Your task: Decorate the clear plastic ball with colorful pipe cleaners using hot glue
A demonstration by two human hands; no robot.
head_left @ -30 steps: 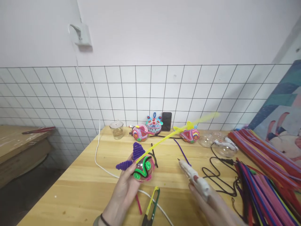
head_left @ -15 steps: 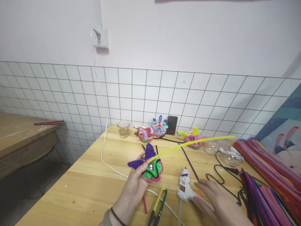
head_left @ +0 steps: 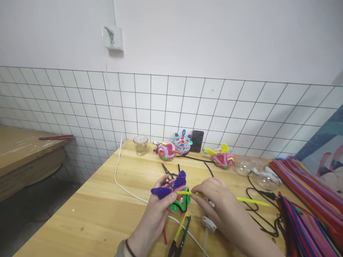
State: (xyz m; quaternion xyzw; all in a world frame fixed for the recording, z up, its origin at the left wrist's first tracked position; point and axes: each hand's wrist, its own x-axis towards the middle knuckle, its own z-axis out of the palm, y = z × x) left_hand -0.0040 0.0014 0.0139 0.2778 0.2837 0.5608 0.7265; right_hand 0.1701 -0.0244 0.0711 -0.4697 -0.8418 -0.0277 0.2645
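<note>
My left hand [head_left: 158, 210] is closed around a small round craft ornament [head_left: 179, 205] with purple wing-like or ear-like pieces [head_left: 161, 192] and green and black pipe-cleaner trim. Its thumb presses one end of a yellow pipe cleaner [head_left: 252, 200] against the ornament. My right hand [head_left: 217, 200] pinches the same pipe cleaner near the ornament; the long free end sticks out to the right behind the hand. Beneath that hand lies a white glue gun [head_left: 209, 223], mostly hidden. Thread snips [head_left: 180, 235] with yellow and green handles lie just below the ornament.
Finished ornaments [head_left: 166, 151], a phone [head_left: 197, 141] and a glass [head_left: 140, 145] stand along the tiled wall. Scissors [head_left: 166, 169] lie behind my left hand. To the right are clear plastic balls [head_left: 242, 167], a black cord [head_left: 250, 210] and bundles of pipe cleaners [head_left: 308, 221].
My right hand has moved left and up from beside the glue gun and now pinches the yellow pipe cleaner. The pipe cleaner's free end has swung down. The ornament has shifted slightly right.
</note>
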